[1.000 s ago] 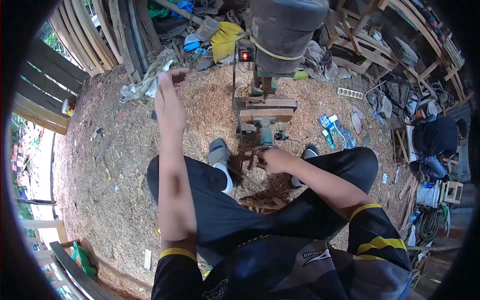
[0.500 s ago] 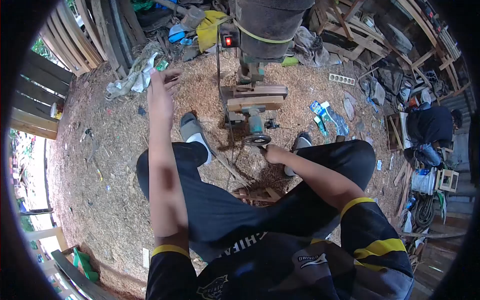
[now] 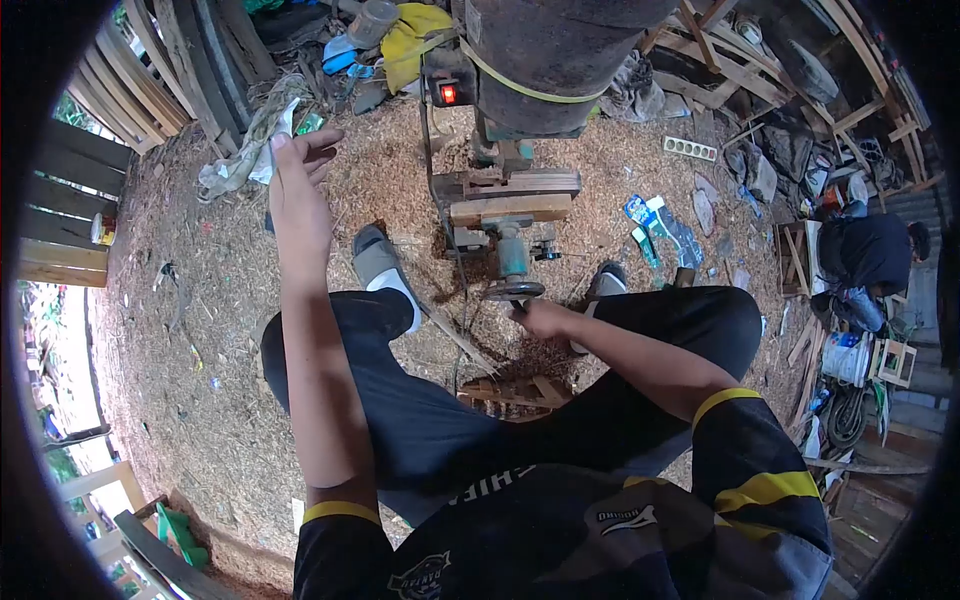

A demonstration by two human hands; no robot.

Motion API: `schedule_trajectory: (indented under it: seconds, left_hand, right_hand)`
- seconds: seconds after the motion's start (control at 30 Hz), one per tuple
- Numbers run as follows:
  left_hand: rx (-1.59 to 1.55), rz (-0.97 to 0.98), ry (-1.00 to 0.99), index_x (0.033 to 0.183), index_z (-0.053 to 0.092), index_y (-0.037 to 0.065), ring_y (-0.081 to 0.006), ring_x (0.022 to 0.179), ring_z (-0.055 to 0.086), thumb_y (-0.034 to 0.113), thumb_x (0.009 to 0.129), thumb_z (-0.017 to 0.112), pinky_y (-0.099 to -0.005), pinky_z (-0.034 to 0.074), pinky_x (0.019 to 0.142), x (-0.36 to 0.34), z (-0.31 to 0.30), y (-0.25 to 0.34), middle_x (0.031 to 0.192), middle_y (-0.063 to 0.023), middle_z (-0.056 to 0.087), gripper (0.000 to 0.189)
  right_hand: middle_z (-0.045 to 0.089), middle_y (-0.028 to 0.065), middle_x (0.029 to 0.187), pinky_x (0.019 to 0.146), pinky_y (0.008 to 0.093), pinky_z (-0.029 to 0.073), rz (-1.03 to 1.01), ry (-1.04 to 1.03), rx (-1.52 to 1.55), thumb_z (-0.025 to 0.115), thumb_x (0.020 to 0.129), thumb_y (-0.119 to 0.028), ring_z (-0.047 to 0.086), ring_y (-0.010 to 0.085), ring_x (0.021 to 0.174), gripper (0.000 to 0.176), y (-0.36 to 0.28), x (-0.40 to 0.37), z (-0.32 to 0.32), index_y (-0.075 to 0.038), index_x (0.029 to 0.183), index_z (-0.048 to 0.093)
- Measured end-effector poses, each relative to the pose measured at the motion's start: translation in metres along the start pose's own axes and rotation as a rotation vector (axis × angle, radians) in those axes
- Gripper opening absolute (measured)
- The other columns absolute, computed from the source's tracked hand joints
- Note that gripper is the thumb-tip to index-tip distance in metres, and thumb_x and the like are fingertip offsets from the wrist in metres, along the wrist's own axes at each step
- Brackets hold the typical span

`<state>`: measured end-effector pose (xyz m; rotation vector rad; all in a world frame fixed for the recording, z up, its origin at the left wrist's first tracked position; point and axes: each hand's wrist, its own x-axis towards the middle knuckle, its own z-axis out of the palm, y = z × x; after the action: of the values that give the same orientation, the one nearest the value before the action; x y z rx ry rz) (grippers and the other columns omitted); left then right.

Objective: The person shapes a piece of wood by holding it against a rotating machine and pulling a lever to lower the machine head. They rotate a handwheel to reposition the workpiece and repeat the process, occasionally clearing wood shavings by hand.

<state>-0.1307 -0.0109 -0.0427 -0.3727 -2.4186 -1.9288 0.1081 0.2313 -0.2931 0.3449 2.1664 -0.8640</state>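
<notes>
My right hand (image 3: pixel 543 319) is closed around the short dark handle of a round handwheel (image 3: pixel 513 290) at the front of a machine. Behind the wheel, a wooden piece (image 3: pixel 510 210) lies across the machine's green-painted vise (image 3: pixel 511 252). A large dark motor housing (image 3: pixel 560 60) hangs above, and its switch (image 3: pixel 448 93) glows red. Raised in the air on the left is my left hand (image 3: pixel 300 190), fingers spread, holding nothing. It is nearest to a crumpled pale cloth (image 3: pixel 240 170) lying on the ground beyond it.
Wood shavings cover the ground (image 3: pixel 200 350). A white power strip (image 3: pixel 690 149) and plastic packets (image 3: pixel 665 230) lie to the right. At far right a person (image 3: pixel 865 255) crouches beside piled wood. Boards (image 3: pixel 190 70) lean at the upper left, and a dark cable (image 3: pixel 432 165) hangs beside the machine.
My left hand has shifted slightly left, fingers still spread. My right hand stays on the handwheel handle, a little lower in view. The camera view has moved slightly.
</notes>
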Motion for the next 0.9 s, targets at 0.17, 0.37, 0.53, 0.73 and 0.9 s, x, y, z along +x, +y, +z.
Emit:
schedule_trajectory:
  seconds: [0.17, 0.37, 0.53, 0.73, 0.9]
  left_hand:
    - [-0.012, -0.025, -0.013, 0.120, 0.069, 0.000, -0.0241, 0.114, 0.063, 0.056, 0.110, 0.013, -0.0396, 0.041, 0.106, -0.006, 0.006, 0.010, 0.118, -0.0133, 0.071, 0.080]
    - [-0.047, -0.011, -0.009, 0.116, 0.070, -0.003, -0.0265, 0.111, 0.063, 0.057, 0.110, 0.015, -0.0407, 0.041, 0.105, -0.007, 0.025, 0.016, 0.116, -0.0153, 0.071, 0.081]
    - [-0.014, 0.053, 0.048, 0.110, 0.072, -0.006, -0.0281, 0.107, 0.063, 0.053, 0.110, 0.021, -0.0402, 0.041, 0.104, -0.007, 0.048, 0.011, 0.111, -0.0177, 0.072, 0.078]
    - [0.027, 0.054, 0.092, 0.111, 0.071, -0.007, -0.0278, 0.103, 0.064, 0.048, 0.111, 0.029, -0.0392, 0.044, 0.100, -0.031, 0.060, 0.043, 0.109, -0.0180, 0.072, 0.070]
    - [0.022, 0.176, 0.039, 0.118, 0.068, -0.007, -0.0280, 0.103, 0.065, 0.045, 0.112, 0.033, -0.0379, 0.046, 0.098, -0.023, 0.061, 0.019, 0.112, -0.0179, 0.072, 0.063]
  right_hand:
    - [0.068, 0.0338, 0.106, 0.092, 0.0550, 0.051, -0.137, 0.151, -0.005, 0.047, 0.105, -0.050, 0.066, 0.0494, 0.105, 0.059, 0.028, 0.015, 0.032, 0.006, 0.113, 0.066]
    - [0.069, 0.0343, 0.104, 0.092, 0.0555, 0.051, -0.038, 0.159, 0.027, 0.052, 0.104, -0.047, 0.065, 0.0514, 0.104, 0.055, 0.006, 0.009, 0.036, 0.005, 0.114, 0.067]
    - [0.069, 0.0357, 0.101, 0.088, 0.0548, 0.054, -0.134, 0.212, 0.034, 0.058, 0.099, -0.039, 0.068, 0.0484, 0.099, 0.051, 0.010, 0.016, 0.039, 0.011, 0.096, 0.070]
    - [0.068, 0.0358, 0.103, 0.089, 0.0567, 0.052, -0.091, 0.280, 0.060, 0.055, 0.102, -0.046, 0.065, 0.0530, 0.101, 0.056, 0.003, 0.003, 0.045, 0.009, 0.108, 0.065]
    - [0.067, 0.0370, 0.106, 0.093, 0.0553, 0.051, -0.112, 0.196, 0.067, 0.054, 0.102, -0.041, 0.064, 0.0506, 0.107, 0.053, 0.004, 0.010, 0.032, 0.009, 0.106, 0.067]
